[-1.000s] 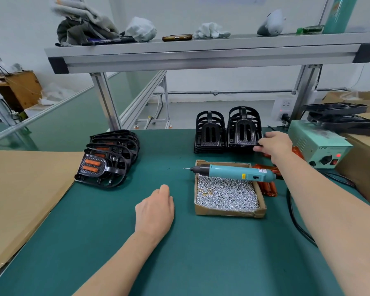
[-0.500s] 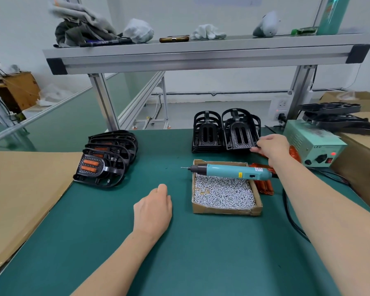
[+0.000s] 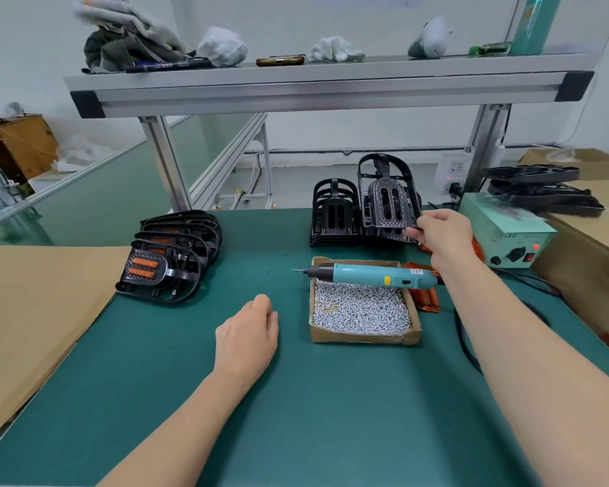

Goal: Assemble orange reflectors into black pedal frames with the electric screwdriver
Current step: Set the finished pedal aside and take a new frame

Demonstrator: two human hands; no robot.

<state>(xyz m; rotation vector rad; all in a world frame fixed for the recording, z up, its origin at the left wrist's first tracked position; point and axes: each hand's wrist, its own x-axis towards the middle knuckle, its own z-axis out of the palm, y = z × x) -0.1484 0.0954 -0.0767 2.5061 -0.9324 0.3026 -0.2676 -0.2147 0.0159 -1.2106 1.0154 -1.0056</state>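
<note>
fingers (image 3: 417, 234) of the right hand (image 3: 443, 237) pinch a black pedal frame (image 3: 389, 202); left hand (image 3: 248, 337) lies loosely curled, empty.

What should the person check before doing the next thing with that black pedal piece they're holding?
1. Grip: ok, the right hand pinches the pedal frame by its lower edge.
2. Helper hand: ok, the left hand rests on the mat, holding nothing.
3. Tool: ok, the electric screwdriver lies across the screw box.
4. Screws: ok, the box holds plenty.
5. Parts: ok, orange reflectors lie beside the box.
6. Power: the power box shows a red light; screwdriver working, cannot tell.
</note>
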